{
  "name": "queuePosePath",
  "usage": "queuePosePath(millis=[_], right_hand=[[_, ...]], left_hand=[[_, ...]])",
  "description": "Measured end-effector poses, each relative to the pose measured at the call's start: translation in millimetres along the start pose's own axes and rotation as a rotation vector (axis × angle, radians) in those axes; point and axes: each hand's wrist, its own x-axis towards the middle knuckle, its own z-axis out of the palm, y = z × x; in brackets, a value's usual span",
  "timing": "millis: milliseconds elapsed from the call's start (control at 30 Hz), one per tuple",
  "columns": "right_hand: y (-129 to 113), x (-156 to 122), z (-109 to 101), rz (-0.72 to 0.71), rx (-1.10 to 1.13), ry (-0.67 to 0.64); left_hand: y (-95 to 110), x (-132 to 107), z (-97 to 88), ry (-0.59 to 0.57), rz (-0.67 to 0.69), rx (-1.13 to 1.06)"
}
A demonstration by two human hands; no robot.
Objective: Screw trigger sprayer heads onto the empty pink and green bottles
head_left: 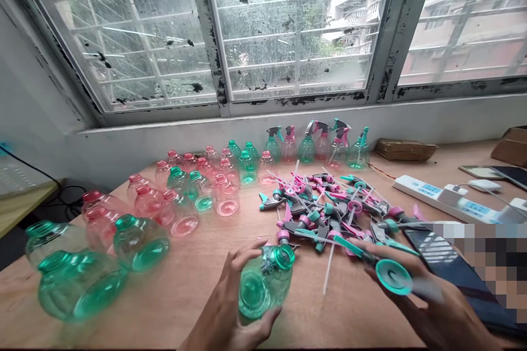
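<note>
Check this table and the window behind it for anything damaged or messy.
The window frame looks damaged: dark patches mar its pale surface, as if paint has flaked. On the table, spray heads lie in a jumbled heap, tubes pointing different ways, unlike the bottles standing at left. No spill shows.

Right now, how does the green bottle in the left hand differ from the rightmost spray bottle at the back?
Top: the held green bottle has an open neck; the rightmost spray bottle wears a teal spray head.
Pose: the held one leans in the left hand; the rear one stands upright on the table.
Shared: both are see-through green.
</note>
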Motion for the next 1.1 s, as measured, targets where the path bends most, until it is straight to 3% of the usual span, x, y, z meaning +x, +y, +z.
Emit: queuePosePath(millis=[33,167,267,333,467,600,833,967,1100], right_hand=[[6,-10,6,0.018,-0.028,0.074],[21,-20,14,0.086,0.069,0.136],[20,-17,16,0.163,0.228,0.193],[18,-16,20,0.212,0.308,0.164],[24,-17,26,0.250,0.368,0.038],[37,-18,25,0.272,0.427,0.012],[40,-12,23,0.336,0.558,0.143],[46,-6,18,0.247,0.466,-0.017],[48,-6,17,0.241,0.441,-0.090]], left_hand=[[0,1,1.3,-0.033,0.014,0.004],[-3,-5,10.7,-0.133,-0.007,-0.001],[-13,-10,20.6,-0.043,-0.074,-0.072],[-18,-9,23.3,0.031,-0.085,-0.127],[-20,-1,15.4,0.033,-0.105,-0.098],[-21,4,6.2,0.084,-0.167,-0.008],[-27,3,7.3,0.060,-0.158,0.008],[-28,2,8.3,0.039,-0.153,-0.003],[-24,-2,10.1,-0.099,-0.101,-0.035]])
